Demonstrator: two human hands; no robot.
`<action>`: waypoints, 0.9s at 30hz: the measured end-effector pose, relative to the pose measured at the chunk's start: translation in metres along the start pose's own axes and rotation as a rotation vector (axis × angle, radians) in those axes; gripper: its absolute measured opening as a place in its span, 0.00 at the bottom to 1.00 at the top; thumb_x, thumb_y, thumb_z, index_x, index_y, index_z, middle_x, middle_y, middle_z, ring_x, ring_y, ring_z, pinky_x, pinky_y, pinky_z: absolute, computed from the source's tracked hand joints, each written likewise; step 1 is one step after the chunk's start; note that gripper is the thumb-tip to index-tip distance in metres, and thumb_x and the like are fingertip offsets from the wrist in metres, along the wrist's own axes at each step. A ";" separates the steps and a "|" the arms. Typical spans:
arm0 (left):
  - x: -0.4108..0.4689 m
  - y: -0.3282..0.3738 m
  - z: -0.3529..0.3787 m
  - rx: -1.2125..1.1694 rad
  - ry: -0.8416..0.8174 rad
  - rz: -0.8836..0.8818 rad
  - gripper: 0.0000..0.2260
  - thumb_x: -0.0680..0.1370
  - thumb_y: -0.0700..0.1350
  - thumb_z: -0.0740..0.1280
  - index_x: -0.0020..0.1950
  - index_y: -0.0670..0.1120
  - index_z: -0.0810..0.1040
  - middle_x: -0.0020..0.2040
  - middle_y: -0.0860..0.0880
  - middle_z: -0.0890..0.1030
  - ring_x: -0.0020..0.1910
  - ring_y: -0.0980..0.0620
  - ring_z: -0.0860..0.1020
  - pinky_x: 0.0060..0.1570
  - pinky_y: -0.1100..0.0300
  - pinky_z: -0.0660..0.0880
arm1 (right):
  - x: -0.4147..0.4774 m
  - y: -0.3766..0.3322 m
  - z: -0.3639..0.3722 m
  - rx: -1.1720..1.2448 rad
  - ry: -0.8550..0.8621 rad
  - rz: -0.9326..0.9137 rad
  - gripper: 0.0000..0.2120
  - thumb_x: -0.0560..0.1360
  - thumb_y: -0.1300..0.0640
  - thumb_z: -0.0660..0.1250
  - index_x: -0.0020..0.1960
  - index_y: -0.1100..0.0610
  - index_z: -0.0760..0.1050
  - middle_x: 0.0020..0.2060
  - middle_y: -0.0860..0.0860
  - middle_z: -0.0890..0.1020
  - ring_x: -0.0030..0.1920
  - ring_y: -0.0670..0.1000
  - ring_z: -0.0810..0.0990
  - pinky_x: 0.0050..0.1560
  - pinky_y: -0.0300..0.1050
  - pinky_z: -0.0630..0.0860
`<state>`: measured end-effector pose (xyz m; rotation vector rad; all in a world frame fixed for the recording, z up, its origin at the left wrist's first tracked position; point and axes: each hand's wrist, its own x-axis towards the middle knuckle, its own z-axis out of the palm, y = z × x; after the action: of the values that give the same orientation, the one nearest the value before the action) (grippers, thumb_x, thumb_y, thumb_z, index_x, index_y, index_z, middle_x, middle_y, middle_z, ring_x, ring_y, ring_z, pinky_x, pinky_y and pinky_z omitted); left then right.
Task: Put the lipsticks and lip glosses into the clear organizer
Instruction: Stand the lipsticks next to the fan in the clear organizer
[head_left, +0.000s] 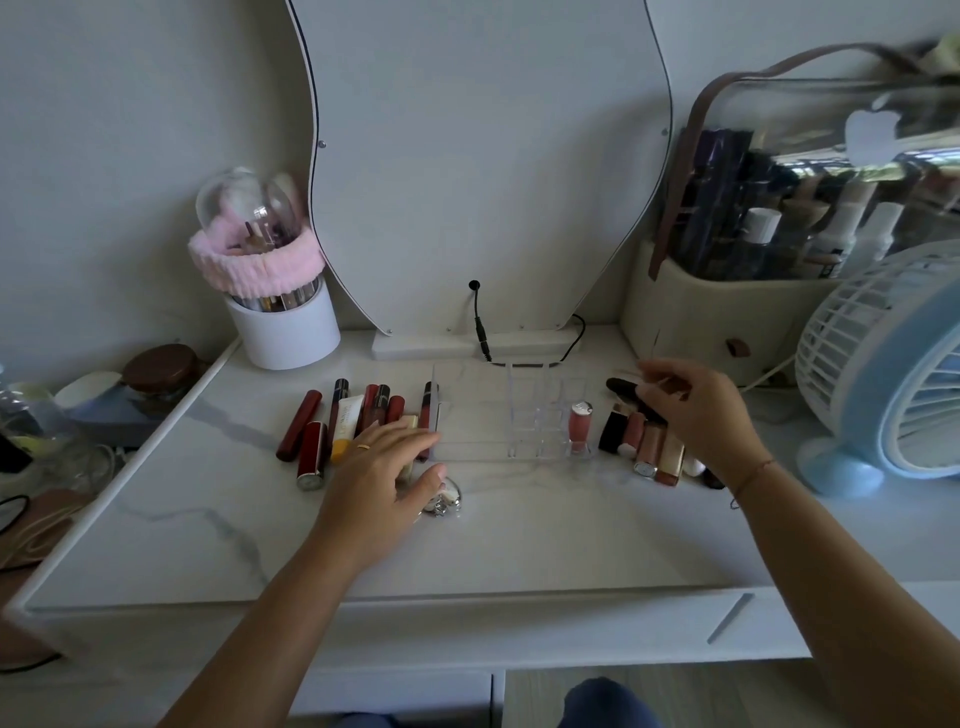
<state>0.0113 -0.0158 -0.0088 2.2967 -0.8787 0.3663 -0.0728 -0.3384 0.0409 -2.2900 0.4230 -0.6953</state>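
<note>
The clear organizer (524, 415) stands mid-table in front of the mirror. One pink lip gloss (580, 423) stands upright in its front right slot. Several red and dark lipsticks and glosses (343, 421) lie to its left, with a yellow-capped white tube among them. More tubes (647, 441), black, pink and beige, lie to its right. My left hand (387, 467) rests flat on the table, fingertips at the organizer's left wall, partly covering a pale lipstick. My right hand (701, 410) hovers over the right group with fingers apart, just above a black tube (626, 389); it is slightly blurred.
A small shiny metal object (444, 501) lies by my left thumb. At the back are a white brush cup (285, 327) with a pink band, the mirror base with a black cable (480, 332), and a beige cosmetics bag (711, 317). A blue fan (883, 374) stands at right.
</note>
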 end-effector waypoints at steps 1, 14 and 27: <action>0.000 0.000 0.000 -0.003 0.000 -0.002 0.18 0.73 0.53 0.64 0.61 0.48 0.79 0.60 0.50 0.80 0.66 0.52 0.71 0.68 0.51 0.66 | 0.004 0.003 -0.001 -0.068 -0.051 0.006 0.15 0.72 0.55 0.69 0.59 0.53 0.77 0.47 0.47 0.80 0.43 0.44 0.75 0.42 0.33 0.69; 0.000 0.002 0.000 -0.003 0.022 0.014 0.18 0.73 0.52 0.65 0.60 0.47 0.79 0.59 0.50 0.80 0.65 0.51 0.73 0.67 0.50 0.66 | -0.006 -0.001 0.007 -0.615 -0.319 -0.112 0.19 0.66 0.43 0.70 0.55 0.47 0.75 0.53 0.47 0.78 0.55 0.52 0.73 0.58 0.48 0.63; -0.001 -0.002 0.001 0.008 0.013 0.009 0.17 0.75 0.54 0.65 0.61 0.50 0.78 0.60 0.52 0.80 0.67 0.53 0.71 0.69 0.53 0.63 | -0.009 -0.011 -0.007 -0.365 -0.178 -0.163 0.26 0.66 0.45 0.72 0.61 0.48 0.70 0.46 0.42 0.76 0.48 0.45 0.73 0.61 0.50 0.66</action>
<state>0.0125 -0.0152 -0.0112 2.2956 -0.8824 0.3888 -0.0834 -0.3297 0.0500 -2.7297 0.2997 -0.5175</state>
